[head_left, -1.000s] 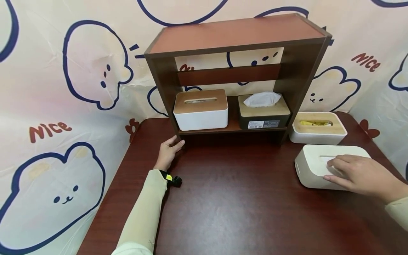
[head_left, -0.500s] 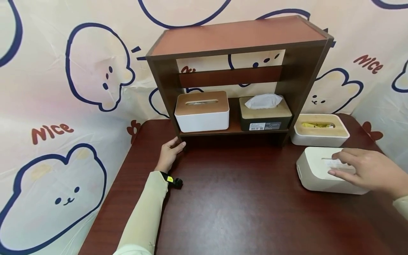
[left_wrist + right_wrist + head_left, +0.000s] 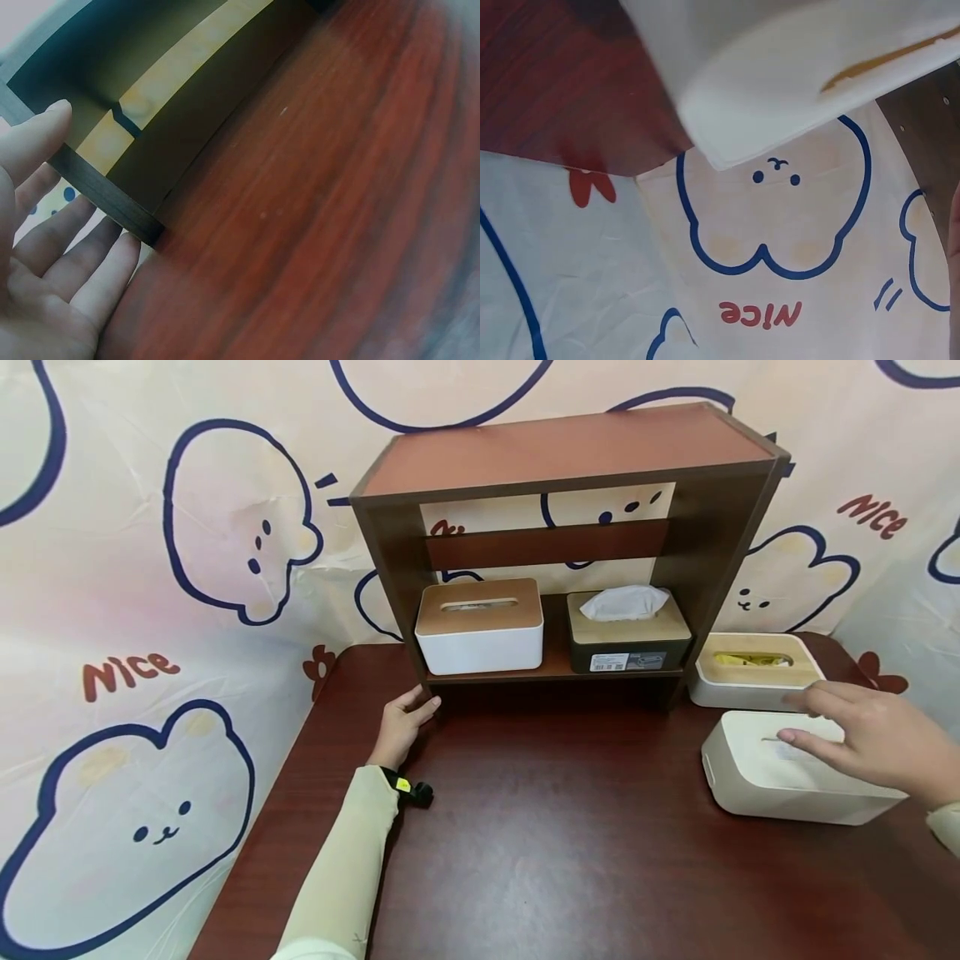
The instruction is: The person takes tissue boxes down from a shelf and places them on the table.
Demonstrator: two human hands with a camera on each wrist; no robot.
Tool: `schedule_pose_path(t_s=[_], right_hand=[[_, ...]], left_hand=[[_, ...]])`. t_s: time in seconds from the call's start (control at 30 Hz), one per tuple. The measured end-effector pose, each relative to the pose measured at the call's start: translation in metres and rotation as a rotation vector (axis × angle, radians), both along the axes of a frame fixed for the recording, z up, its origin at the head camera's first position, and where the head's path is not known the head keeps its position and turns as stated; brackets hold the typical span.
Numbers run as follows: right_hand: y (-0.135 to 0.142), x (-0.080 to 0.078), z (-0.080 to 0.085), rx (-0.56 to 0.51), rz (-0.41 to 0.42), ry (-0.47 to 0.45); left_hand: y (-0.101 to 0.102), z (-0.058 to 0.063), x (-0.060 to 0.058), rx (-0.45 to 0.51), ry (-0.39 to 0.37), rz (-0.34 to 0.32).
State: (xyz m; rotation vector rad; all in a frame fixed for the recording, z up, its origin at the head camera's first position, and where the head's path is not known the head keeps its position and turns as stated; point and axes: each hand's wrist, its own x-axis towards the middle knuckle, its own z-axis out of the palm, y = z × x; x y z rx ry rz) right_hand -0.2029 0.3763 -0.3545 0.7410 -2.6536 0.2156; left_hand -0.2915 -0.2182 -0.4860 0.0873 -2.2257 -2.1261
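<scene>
Reach phase, judged: right hand (image 3: 877, 739) is held over white tissue box (image 3: 787, 772) at right of frame on table (image 3: 570, 852), fingers spread, nothing gripped. Left hand (image 3: 401, 722) is laid flat-fingered against shelf unit (image 3: 390, 568) foot. Next, fingers likely need closing round the box.

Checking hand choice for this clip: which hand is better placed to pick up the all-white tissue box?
Right. The right hand hovers over the all-white tissue box; the left hand rests at the shelf foot.
</scene>
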Motion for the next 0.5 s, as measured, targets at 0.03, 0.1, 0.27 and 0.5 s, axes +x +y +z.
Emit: schedule_pose_path(t_s=[0.03, 0.1, 0.27, 0.5], right_hand=[[0.0, 0.0, 0.001, -0.006, -0.017, -0.013], [-0.001, 0.0, 0.005, -0.016, -0.049, -0.037], [-0.007, -0.005, 0.017, -0.001, -0.112, -0.116], [-0.011, -0.025, 0.033, -0.067, -0.087, -0.095]], left_hand=[[0.001, 0.0, -0.001, 0.008, 0.002, -0.004], [0.003, 0.0, -0.003, 0.015, 0.006, -0.01], [0.004, -0.002, -0.002, -0.001, -0.005, -0.008], [0.002, -0.002, 0.0, -0.017, -0.01, 0.017]])
